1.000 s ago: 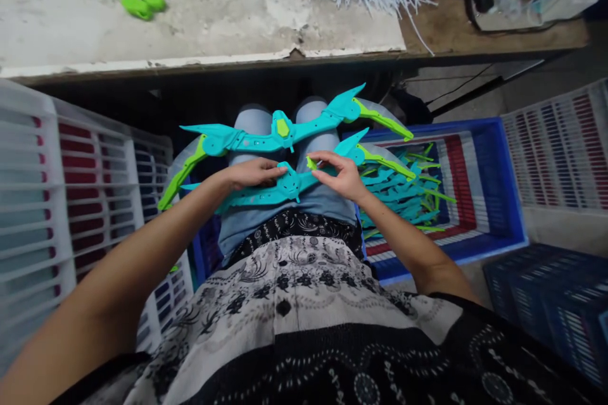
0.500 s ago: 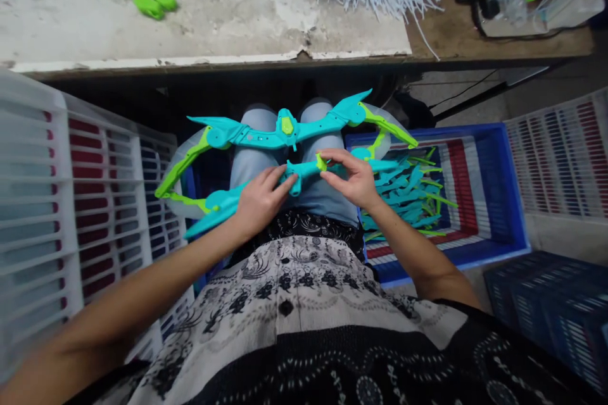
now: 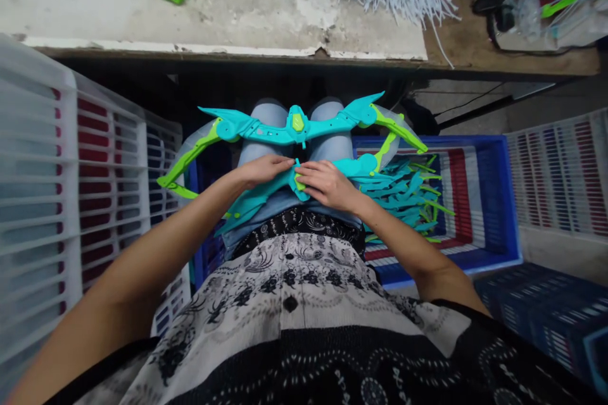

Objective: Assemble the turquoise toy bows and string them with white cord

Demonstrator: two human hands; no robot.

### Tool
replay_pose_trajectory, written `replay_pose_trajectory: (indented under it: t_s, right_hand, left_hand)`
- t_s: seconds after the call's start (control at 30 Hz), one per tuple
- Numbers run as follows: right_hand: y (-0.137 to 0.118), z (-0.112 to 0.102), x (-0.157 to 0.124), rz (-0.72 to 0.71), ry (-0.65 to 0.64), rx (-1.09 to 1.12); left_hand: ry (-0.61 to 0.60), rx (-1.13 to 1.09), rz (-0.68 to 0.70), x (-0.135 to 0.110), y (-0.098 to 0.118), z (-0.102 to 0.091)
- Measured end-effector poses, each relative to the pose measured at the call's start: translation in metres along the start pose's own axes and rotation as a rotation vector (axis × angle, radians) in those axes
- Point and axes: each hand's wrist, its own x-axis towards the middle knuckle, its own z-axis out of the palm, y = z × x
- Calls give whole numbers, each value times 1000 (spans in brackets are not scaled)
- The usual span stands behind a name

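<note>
Sitting under R grip (image 3: pixel 327 185): lime pc (image 3: pixel 299 185) on bow (image 3: pixel 260 197).

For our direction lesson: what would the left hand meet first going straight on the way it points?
Likely the small peg on the lower teal bow, then the right hand; depth there is unclear.

Turquoise bow frame (image 3: pixel 259 195), lime ends (image 3: pixel 384 150), slanting across lap (image 3: pixel 281 202); lime piece (image 3: pixel 299 184) at its middle, partly covered
</note>
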Motion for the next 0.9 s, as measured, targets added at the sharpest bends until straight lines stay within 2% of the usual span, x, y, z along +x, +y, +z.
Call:
replay_pose_trajectory:
  t_s: [0.23,0.47,0.7,0.9]
  right_hand:
    - [3,7,-3,109,58,19]
    - [-1,15,-4,230,149,33]
    - [-2,7,0,362,-107,-167]
    - [-8,7,6,422,-184,-222]
  left_hand:
    - [-163,11,69,1,-6,4]
    - [-121,118,86,3,-4,8]
    - [-78,173,130,3,0,17]
    - [-28,227,156,1,-4,22]
